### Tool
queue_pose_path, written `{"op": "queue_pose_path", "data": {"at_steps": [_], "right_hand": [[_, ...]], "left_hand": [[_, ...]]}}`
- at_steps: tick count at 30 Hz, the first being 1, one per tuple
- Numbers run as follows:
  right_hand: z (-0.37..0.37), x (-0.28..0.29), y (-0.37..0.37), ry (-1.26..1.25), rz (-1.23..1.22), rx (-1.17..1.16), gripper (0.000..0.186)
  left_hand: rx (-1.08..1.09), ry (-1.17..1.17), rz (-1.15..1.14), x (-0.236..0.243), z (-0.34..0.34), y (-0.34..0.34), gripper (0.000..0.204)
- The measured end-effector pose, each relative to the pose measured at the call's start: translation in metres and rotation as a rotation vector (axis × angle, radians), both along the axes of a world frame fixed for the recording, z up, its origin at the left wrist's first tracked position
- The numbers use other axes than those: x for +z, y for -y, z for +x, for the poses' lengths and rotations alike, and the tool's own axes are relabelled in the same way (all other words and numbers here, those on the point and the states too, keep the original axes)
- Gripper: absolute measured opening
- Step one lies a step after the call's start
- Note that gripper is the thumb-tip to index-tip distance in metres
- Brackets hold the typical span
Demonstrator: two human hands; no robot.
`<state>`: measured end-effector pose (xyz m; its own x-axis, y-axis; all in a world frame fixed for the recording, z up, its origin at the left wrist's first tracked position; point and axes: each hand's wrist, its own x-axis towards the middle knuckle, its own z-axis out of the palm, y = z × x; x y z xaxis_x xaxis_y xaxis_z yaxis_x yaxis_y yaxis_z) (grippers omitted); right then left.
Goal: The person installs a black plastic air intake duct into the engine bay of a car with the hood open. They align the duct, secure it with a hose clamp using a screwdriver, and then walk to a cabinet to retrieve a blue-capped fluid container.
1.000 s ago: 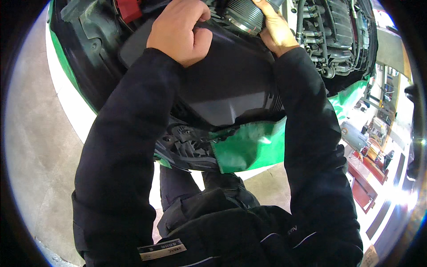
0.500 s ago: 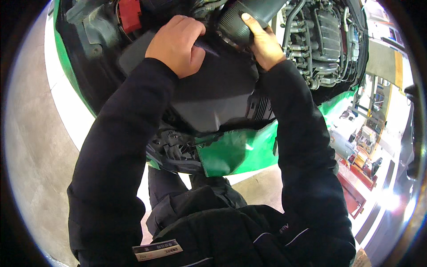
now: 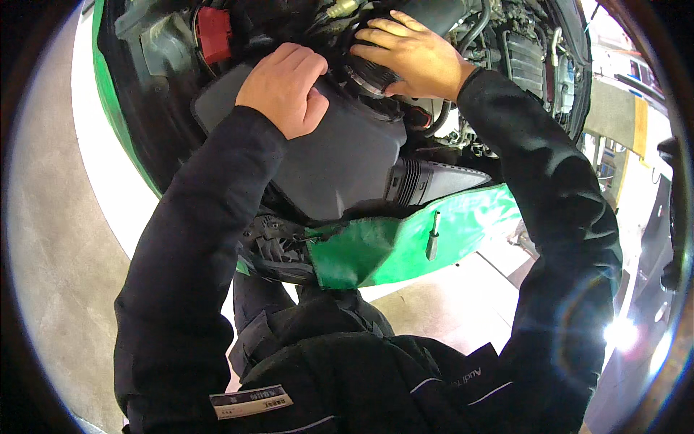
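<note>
My right hand [image 3: 416,61] lies across the ribbed black air intake hose [image 3: 372,74], its fingers bent over the top and the thumb on the near side. The hose's end sits against the round collar of a black plastic air filter housing [image 3: 329,155]; whether it is fully seated on it, I cannot tell. At the housing's far left part rests my left hand [image 3: 283,88], closed, with fingers curled down and the thumb tucked beside them. Whatever those fingertips grip is hidden beneath them.
A screwdriver [image 3: 433,237] lies on the green fender cover [image 3: 390,253] along the car's front edge. Right of the hose are engine parts [image 3: 528,61] with hoses and pipes. A red part [image 3: 214,35] shows at the far left of the bay. Bright light glares at right.
My right hand has gone from the hose's right side to over its top. The hose has come down toward the housing. My right elbow swung outward, uncovering the screwdriver. The left hand has barely moved.
</note>
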<state>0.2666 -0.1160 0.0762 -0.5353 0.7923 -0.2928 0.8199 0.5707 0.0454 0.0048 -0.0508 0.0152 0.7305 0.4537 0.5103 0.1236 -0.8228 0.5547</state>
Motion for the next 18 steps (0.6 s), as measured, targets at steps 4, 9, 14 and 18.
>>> {"op": "queue_pose_path", "data": {"at_steps": [4,9,14,18], "right_hand": [[0.002,-0.003,-0.003,-0.022,0.009,0.057,0.088],[-0.001,-0.013,0.005,-0.044,-0.023,0.003,0.091],[-0.005,-0.007,-0.009,0.078,-0.091,0.058,0.097],[-0.011,-0.007,-0.038,0.328,-0.148,0.183,0.096]], "left_hand": [[0.007,0.001,-0.039,-0.004,-0.002,0.001,0.028],[0.045,0.019,0.004,-0.01,0.0,-0.001,0.027],[0.06,-0.009,0.015,-0.008,-0.003,-0.001,0.029],[0.085,0.003,0.003,-0.008,-0.003,0.001,0.028]]}}
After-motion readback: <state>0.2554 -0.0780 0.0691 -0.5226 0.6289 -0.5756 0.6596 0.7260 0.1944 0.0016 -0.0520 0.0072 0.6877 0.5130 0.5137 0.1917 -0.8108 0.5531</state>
